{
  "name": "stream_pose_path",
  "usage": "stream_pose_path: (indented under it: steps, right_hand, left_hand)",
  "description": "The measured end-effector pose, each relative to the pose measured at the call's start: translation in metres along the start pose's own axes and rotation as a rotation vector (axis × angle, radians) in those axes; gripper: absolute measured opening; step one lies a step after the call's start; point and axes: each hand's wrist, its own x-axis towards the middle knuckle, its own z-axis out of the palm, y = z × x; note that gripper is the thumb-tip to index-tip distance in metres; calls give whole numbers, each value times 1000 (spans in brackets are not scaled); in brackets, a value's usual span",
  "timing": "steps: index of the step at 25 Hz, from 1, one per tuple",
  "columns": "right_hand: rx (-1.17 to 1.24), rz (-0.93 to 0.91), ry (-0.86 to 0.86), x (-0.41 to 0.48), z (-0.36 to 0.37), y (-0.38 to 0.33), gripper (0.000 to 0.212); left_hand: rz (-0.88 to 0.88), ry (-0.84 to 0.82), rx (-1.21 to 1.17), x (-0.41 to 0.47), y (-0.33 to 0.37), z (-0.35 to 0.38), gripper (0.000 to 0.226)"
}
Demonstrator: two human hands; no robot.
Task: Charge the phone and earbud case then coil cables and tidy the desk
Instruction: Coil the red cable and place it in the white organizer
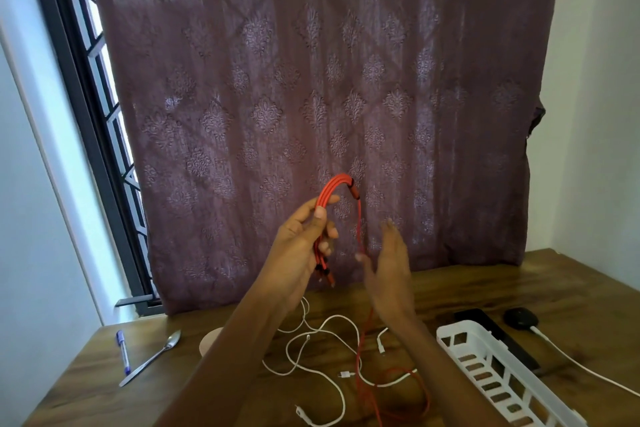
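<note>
My left hand [304, 239] is raised above the desk and grips a bunch of loops of the red cable [337, 184]. One red strand runs down from the loops, past my right hand [389, 263], to more red cable lying on the desk [398, 392]. My right hand is held up with straight fingers beside that strand; whether it touches the strand is unclear. Loose white cables [322, 350] lie tangled on the wooden desk [485, 288] below both hands. A black earbud case [520, 320] with a white cable plugged in sits at the right.
A white slotted plastic basket [485, 357] stands at the right front, with a black flat object [485, 319] behind it. A spoon [156, 359] and a blue pen [123, 350] lie at the left. A round tan object [207, 340] is partly hidden by my left arm. A purple curtain hangs behind.
</note>
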Motion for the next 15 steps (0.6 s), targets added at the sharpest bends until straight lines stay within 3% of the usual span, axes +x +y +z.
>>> stream_pose_path:
  steps: [3,5,7,11,15]
  right_hand:
    - [273,-72,-5,13,0,-18,36]
    - [529,14,-5,20,0,-21,18]
    - [611,153,51,25,-1,-15,20]
    - [345,272,190,23,-7,0,21]
    - [-18,198,-54,0,-10,9,32]
  left_hand:
    - [-29,-10,-35,-1,1,5,26]
    - [-61,-10,-83,-1,2,8,27]
    - [-111,-31,-152,0,3,10,28]
    - [-236,-126,-231,-3,2,12,26]
    - [-174,-65,-254,1,1,16,29]
